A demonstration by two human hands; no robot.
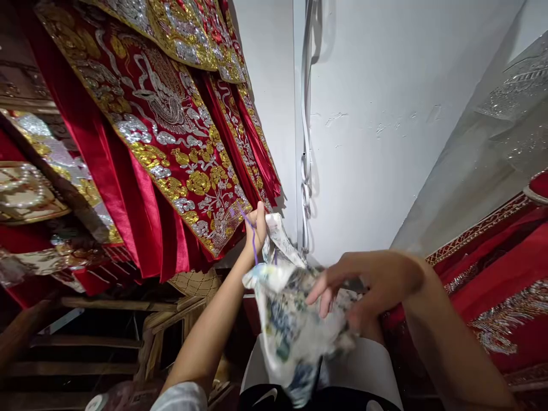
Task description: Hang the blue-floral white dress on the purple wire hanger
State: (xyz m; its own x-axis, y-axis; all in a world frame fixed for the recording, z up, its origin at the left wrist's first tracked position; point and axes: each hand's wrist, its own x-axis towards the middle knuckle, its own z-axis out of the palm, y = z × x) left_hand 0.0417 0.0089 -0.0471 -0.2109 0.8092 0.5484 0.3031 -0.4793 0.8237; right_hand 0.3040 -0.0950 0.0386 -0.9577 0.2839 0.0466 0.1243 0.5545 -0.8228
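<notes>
My left hand (256, 231) is raised at the middle of the head view, its fingers closed round the top of a white floral cloth bag (291, 319). A thin purple cord (254, 245) runs down from those fingers to the cloth, and a patterned strap (280, 234) loops beside them. The bag hangs above my lap, blurred by motion. On its right side is my right hand (363, 285), fingers apart and bent over the cloth; whether they touch it I cannot tell.
Red garments with gold and silver embroidery (171, 125) hang at the left. A wooden rack (103, 342) stands at lower left. White cables (306, 142) run along the wall (363, 142). More red beaded garments (505, 285) and a clear plastic cover (483, 142) are at the right.
</notes>
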